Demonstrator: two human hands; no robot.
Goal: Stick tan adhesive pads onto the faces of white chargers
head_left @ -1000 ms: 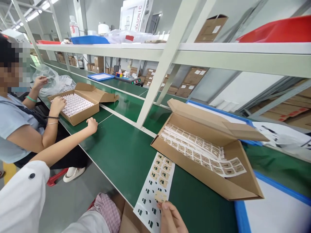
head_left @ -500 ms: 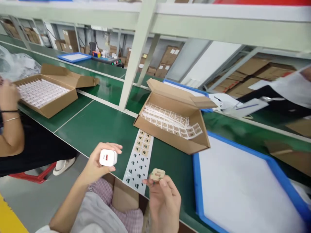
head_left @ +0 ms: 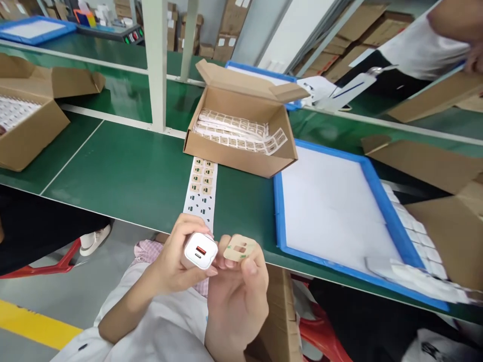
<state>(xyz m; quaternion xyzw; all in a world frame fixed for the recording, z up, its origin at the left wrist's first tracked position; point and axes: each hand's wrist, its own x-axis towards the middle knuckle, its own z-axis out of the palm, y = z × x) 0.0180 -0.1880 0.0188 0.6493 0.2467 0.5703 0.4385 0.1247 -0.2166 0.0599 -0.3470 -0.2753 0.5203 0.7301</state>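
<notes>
A white charger with a red USB port and a smaller slot below it faces me, gripped around its sides by my left hand. Between the thumb and fingers of my right hand is a tan sticker with two cut-out holes and small green marks. Charger and sticker are side by side, close together. Just beyond my hands a sticker sheet lies on the green bench; tan stickers cover its far part, and its near part shows only cut-outs. My left hand hides the sheet's near end.
An open cardboard box holding more sticker sheets stands behind the strip. To the right lies a blue-rimmed white tray, with white pieces in a carton beyond it. Another carton is at left. A person's arm shows at upper right.
My view has swung right and down. The charger and the tan sticker have come closer together, and the sticker now faces me more flatly. Both stay in the same hands.
</notes>
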